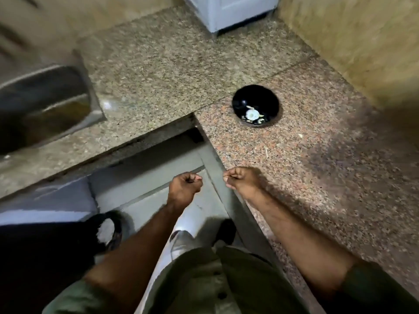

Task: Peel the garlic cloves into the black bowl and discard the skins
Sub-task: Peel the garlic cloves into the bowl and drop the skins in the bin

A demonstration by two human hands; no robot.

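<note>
Two speckled granite slabs form an L-shaped countertop (pixel 158 64): a grey-brown slab runs across the back and left, and a redder slab (pixel 306 155) runs down the right side, with a straight seam between them. Yellowish walls (pixel 362 41) enclose the corner behind and to the right. A steel sink (pixel 45 105) is set into the left slab. A white appliance or cabinet (pixel 231 12) stands on the back of the counter; its type cannot be determined. Below the inner corner, a grey cabinet front (pixel 158 177) and a light floor are visible. A dark bag-like object with a pale opening (pixel 106 230) sits low on the left, blurred.

The black bowl (pixel 255 105) rests on the red slab near the seam, well apart from both hands. It contains a pale garlic piece (pixel 251 114) and a few thin skin fragments. Small pale scraps (pixel 299 135) lie on the slab between the bowl and the counter edge.

The left hand (pixel 184 188) is held in front of the cabinet, off the counter, fingers curled into a fist; any content is hidden. The right hand (pixel 243 180) is at the counter edge, fingers curled tight, thumb against the forefinger; whether it pinches a small item cannot be determined. The hands are near each other, not touching. Nothing lies between the right hand and the bowl except the scraps.
</note>
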